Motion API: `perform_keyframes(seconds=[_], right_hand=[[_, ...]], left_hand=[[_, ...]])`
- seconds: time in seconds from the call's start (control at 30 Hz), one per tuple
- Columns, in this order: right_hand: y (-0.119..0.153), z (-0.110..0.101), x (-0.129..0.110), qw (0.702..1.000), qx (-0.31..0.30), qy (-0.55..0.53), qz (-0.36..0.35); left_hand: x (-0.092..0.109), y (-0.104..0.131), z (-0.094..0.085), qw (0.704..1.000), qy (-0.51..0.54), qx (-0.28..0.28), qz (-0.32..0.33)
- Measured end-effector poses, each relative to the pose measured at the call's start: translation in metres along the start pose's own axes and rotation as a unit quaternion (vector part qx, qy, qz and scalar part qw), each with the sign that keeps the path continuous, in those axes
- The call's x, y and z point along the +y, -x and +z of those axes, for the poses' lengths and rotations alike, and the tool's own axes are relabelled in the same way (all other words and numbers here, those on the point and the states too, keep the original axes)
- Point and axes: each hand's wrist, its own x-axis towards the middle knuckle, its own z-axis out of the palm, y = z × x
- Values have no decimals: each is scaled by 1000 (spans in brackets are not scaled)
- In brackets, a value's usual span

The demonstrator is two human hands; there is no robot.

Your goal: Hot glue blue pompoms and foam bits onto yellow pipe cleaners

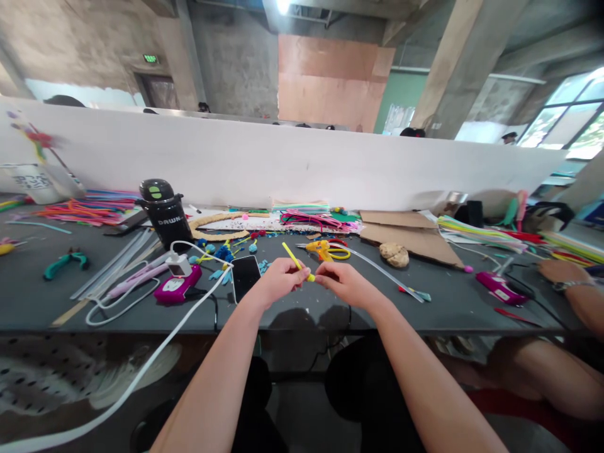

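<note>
Between my two hands, above the front of the dark grey table, is a yellow strip point(292, 255), its free end pointing up and to the left. My left hand point(282, 280) is closed around it. The fingers of my right hand point(337, 280) are pinched at its lower right end, where a small yellow piece shows. Just behind my hands lies a yellow glue gun point(321, 250), beside yellow-handled scissors point(340, 253). A phone point(246, 277) with a dark screen rests left of my left hand.
A black bottle point(165, 217), a magenta power block point(177, 286) and white cables stand left. Cardboard point(406, 238) and a tan lump point(394, 255) lie right. Another person's hand point(564, 272) rests at the far right. A white partition point(302, 163) runs behind.
</note>
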Motion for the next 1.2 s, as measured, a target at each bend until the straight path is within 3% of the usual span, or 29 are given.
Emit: perform_keyframes(seconds=[0.13,0.3,0.53,0.63,0.97,1.2], right_hand=[[-2,6,6,999,29,25,2],[-6,20,7,996,81,-6,34],[-10,37,-6,971,136,-178,85],[-11,43,-13,952,144,-252,95],[-12,40,-16,947,121,-278,110],[-11,25,-2,965,72,-234,90]], left_hand=[[-11,-2,2,995,-99,26,15],[-19,-5,7,982,-153,98,41],[-11,-9,8,964,-128,220,72],[-9,-9,10,964,-79,242,79],[-4,-11,11,978,134,159,30],[1,-7,9,990,104,99,14]])
